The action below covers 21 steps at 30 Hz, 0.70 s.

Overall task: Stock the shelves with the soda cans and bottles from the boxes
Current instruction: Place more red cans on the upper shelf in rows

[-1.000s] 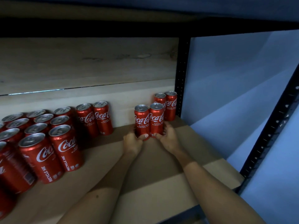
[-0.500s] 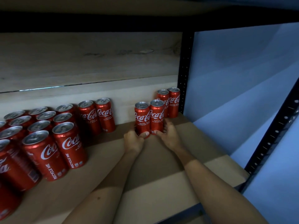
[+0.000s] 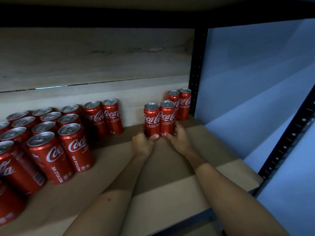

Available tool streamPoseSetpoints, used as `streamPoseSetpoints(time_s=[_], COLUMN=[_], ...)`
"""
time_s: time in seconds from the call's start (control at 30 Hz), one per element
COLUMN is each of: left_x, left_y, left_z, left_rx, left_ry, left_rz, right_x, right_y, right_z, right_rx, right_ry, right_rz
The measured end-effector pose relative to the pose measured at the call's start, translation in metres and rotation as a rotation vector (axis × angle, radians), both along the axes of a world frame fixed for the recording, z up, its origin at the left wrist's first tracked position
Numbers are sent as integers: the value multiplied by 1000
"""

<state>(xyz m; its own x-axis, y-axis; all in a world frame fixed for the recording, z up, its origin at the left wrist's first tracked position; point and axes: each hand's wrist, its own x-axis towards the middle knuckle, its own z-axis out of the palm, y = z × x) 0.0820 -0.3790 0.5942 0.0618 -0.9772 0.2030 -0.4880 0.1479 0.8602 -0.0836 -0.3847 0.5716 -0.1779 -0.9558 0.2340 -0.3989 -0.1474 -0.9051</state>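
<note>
1. Both hands and the pair of slim red Coca-Cola cans they hold have barely shifted since the earlier frames; the pair sits a touch nearer the back

2. To the right, the black perforated steel upright [image 3: 196, 72] and two more slim red cans [image 3: 180, 104] at the back corner bound the space; between the held pair and the big block of red cans on the left [image 3: 51, 142] lies an open stretch of shelf, and the shelf's front edge is bare

3. Brown cardboard lining covers the shelf board [image 3: 105, 167]; a pale wooden back panel [image 3: 85, 62] closes the rear, and a light blue wall [image 3: 255, 74] shows past the upright

4. Left hand [image 3: 142, 143] curls its grip round the base of the left held can [image 3: 151, 121]; right hand [image 3: 179, 137] wraps the base of the right held can [image 3: 167, 119]

5. Both held cans stand upright, long axis vertical, side by side and touching, logos facing the camera, just in front of the corner pair
</note>
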Motion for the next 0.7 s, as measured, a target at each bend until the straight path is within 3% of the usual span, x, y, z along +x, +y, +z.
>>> streamPoseSetpoints(time_s=[0.7], left_x=[7], left_y=[11], left_z=[0], left_rx=[-10], left_ry=[-9], left_rz=[-25], right_x=[3], right_y=[25], right_z=[15], right_rx=[-16], right_ry=[25], right_rz=[-11])
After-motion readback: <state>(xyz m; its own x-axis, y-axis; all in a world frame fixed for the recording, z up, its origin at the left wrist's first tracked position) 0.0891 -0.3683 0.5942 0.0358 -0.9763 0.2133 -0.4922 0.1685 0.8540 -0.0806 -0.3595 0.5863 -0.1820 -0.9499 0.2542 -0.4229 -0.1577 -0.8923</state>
